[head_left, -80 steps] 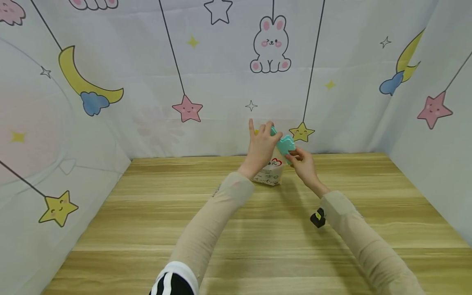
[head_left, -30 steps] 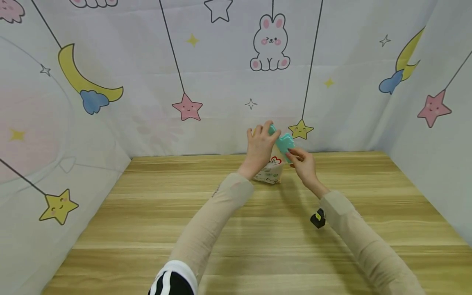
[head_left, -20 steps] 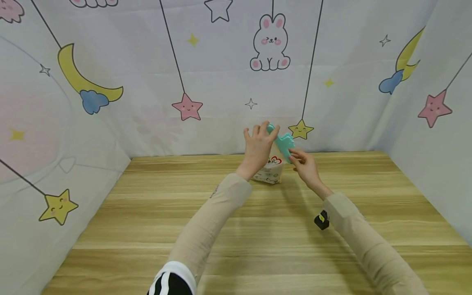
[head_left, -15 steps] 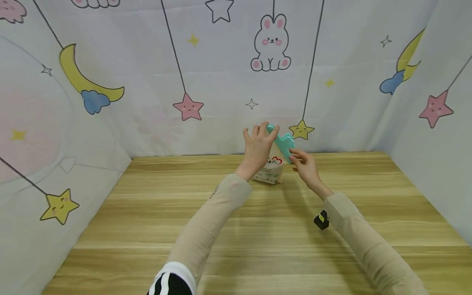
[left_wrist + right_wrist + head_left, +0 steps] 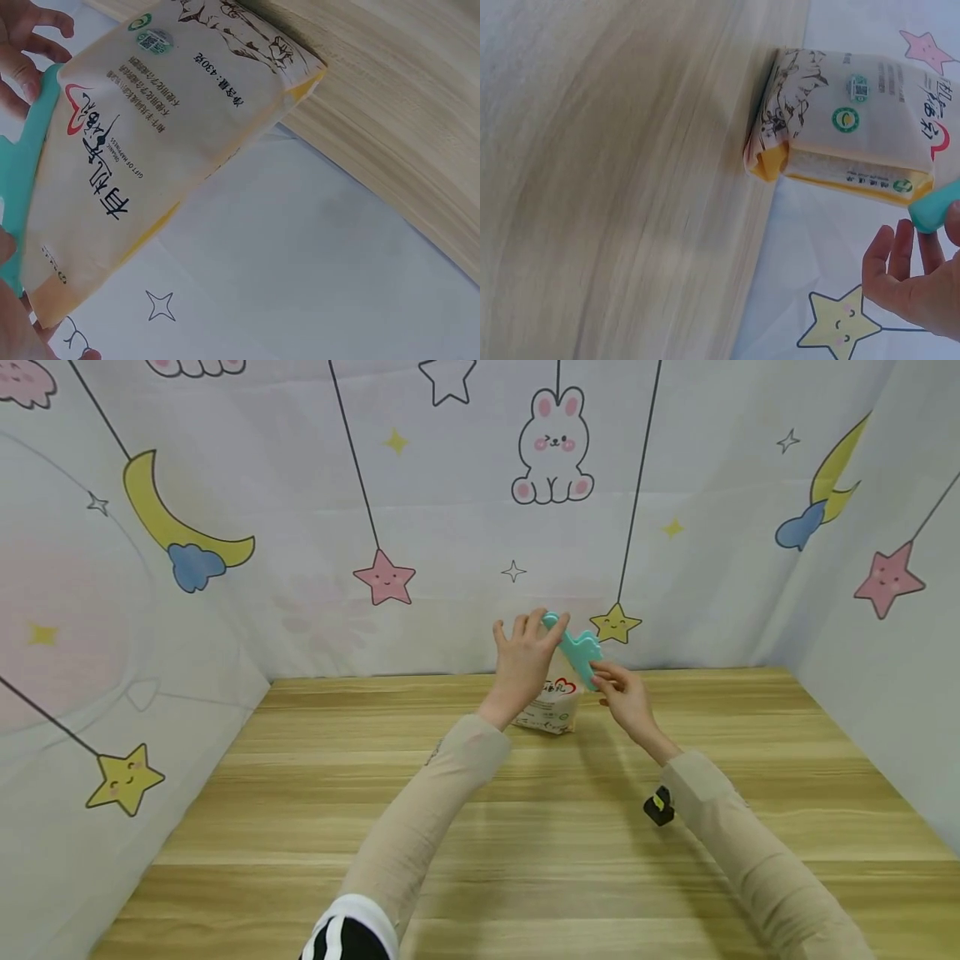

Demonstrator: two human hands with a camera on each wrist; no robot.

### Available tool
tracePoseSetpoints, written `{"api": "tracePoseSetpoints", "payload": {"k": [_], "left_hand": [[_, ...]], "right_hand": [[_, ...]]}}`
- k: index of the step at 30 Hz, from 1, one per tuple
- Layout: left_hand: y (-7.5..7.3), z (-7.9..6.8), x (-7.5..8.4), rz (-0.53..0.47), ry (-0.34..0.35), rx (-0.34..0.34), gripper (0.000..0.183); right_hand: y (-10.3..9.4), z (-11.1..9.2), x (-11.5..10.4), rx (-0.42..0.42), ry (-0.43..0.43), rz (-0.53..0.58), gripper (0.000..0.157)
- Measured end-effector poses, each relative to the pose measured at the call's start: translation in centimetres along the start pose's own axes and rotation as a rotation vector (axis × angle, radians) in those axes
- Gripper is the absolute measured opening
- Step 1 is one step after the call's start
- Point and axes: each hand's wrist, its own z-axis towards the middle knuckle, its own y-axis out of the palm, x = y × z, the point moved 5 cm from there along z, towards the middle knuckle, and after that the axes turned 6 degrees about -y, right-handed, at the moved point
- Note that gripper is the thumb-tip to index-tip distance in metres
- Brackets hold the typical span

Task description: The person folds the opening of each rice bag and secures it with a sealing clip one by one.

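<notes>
A paper-like bag [image 5: 547,714] printed with a red heart and dark lettering stands upright at the back of the table. A turquoise bag clip [image 5: 581,652] with a wavy edge lies slanted across its upper part. My left hand [image 5: 521,664] pinches the clip's upper end and the bag's top corner. At the lower end, my right hand [image 5: 626,697] grips the clip between thumb and fingers. The left wrist view shows the clip [image 5: 30,142] running along the bag's [image 5: 150,135] folded edge. In the right wrist view, the fingers [image 5: 904,251] touch the clip's tip [image 5: 934,208].
The wood-grain table [image 5: 300,827] ends at a white curtain [image 5: 450,510] printed with stars, moons and a rabbit, close behind the bag. White walls [image 5: 915,710] flank both sides. A small black block [image 5: 659,806] with a yellow-green mark sits beside the right cuff.
My left hand has shifted slightly left and its raised little finger has bent down. The right hand and forearm have moved a little right. Both hands stay on the bag clip.
</notes>
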Motion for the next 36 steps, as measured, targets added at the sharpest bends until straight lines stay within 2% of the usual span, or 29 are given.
{"api": "tracePoseSetpoints", "payload": {"k": [8, 15, 23, 29, 36], "left_hand": [[-0.2, -0.3, -1.0, -0.017, -0.003, 0.116, 0.042], [-0.1, -0.8, -2.0, -0.008, -0.037, 0.156, 0.044], [0.0, -2.0, -3.2, 0.016, -0.055, 0.238, 0.044], [0.5, -3.3, -3.9, -0.014, -0.056, 0.226, 0.043], [0.8, -5.0, -3.9, -0.047, -0.02, 0.194, 0.043]], "right_hand": [[-0.8, -0.1, 0.2, -0.067, -0.038, -0.015, 0.035], [-1.6, -0.6, 0.0, -0.094, -0.069, -0.032, 0.036], [-2.2, -1.2, -0.1, -0.111, -0.104, -0.07, 0.036], [-2.2, -1.9, 0.1, -0.139, -0.091, -0.126, 0.037], [-2.4, -3.0, 0.1, -0.146, -0.105, -0.157, 0.036]]}}
